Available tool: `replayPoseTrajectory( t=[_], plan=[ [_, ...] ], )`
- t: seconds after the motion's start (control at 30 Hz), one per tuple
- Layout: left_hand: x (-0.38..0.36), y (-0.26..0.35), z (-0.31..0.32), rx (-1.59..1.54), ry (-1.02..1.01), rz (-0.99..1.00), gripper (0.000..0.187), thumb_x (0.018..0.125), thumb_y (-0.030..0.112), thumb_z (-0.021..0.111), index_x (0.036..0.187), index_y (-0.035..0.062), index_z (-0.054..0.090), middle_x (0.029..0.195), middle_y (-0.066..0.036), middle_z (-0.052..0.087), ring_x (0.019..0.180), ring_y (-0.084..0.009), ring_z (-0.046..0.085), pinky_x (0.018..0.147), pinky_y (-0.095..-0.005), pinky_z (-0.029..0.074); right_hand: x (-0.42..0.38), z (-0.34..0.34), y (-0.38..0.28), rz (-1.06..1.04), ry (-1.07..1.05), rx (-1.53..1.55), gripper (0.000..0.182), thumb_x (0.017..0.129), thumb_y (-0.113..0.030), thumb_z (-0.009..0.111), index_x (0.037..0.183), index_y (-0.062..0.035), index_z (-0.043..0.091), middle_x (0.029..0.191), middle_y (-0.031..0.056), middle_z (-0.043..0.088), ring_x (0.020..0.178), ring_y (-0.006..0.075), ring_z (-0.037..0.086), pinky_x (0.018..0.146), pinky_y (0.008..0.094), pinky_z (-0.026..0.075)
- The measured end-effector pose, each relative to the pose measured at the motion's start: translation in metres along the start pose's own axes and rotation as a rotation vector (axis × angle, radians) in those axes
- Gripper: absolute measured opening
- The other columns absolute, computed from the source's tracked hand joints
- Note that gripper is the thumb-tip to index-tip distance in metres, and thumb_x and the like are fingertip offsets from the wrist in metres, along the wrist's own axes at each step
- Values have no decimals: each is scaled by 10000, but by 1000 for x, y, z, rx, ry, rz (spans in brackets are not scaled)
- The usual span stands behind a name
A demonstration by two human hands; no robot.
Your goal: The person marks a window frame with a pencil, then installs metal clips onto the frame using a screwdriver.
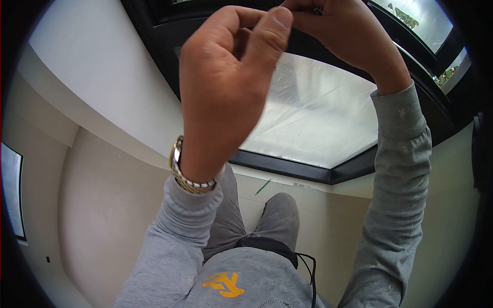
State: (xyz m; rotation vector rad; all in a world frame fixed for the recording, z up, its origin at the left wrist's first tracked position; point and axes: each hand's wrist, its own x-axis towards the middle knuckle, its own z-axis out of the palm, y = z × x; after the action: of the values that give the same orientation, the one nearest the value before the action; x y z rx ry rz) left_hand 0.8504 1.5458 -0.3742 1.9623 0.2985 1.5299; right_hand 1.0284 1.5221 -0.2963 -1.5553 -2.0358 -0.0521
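My left hand (226, 82) is raised in front of the black window frame (164, 38). Its fingers curl in and the thumb meets them near the tip; whatever they may hold is hidden. Close beside it, at the top edge of the view, my right hand (349, 33) is closed too, its fingertips partly cut off. A small dark bit (318, 11) shows at the right fingers, too little of it to name. Behind both hands is a glass pane (323, 113) that looks covered with wrinkled clear film.
At the upper right, another window section (416, 20) shows greenery outside. A white wall (108, 66) runs along the left. Below the window, a green strip or mark (263, 187) lies on the pale floor by my legs (280, 215). A second window (11, 190) is far left.
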Motion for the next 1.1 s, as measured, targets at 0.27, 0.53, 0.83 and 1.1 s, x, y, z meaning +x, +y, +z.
replayPoseTrajectory(
  t=[0.27,0.53,0.83,1.1],
  plan=[
    [-6,4,15,37,99,-318,483,996,487,643,788,51,648,614,-59,639,568,-152,675,587,-279,572,11,-2,6,65,-54,21,210,930,-173,676,1013,-10,779,872,148,755,790,243,718,773,357,572],
    [4,7,6,-339,24,-440,422,1028,388,618,764,60,647,610,-66,648,535,-163,671,575,-309,588,-5,-2,-5,-41,42,-15,203,933,-164,676,1022,-13,778,886,152,758,799,240,721,778,359,571],
    [6,18,-2,327,-81,-286,355,1047,268,577,836,-6,659,704,-76,672,673,-146,689,673,-292,578,12,2,10,48,-22,56,194,924,-148,692,1033,-13,779,889,149,763,810,225,727,774,353,572],
    [2,15,-5,522,-78,-207,290,1058,200,549,863,2,632,738,-54,650,657,-118,617,638,-274,512,-1,-8,-6,13,0,75,202,935,-161,684,1023,-6,779,839,138,755,748,207,710,718,342,563]
  ],
)
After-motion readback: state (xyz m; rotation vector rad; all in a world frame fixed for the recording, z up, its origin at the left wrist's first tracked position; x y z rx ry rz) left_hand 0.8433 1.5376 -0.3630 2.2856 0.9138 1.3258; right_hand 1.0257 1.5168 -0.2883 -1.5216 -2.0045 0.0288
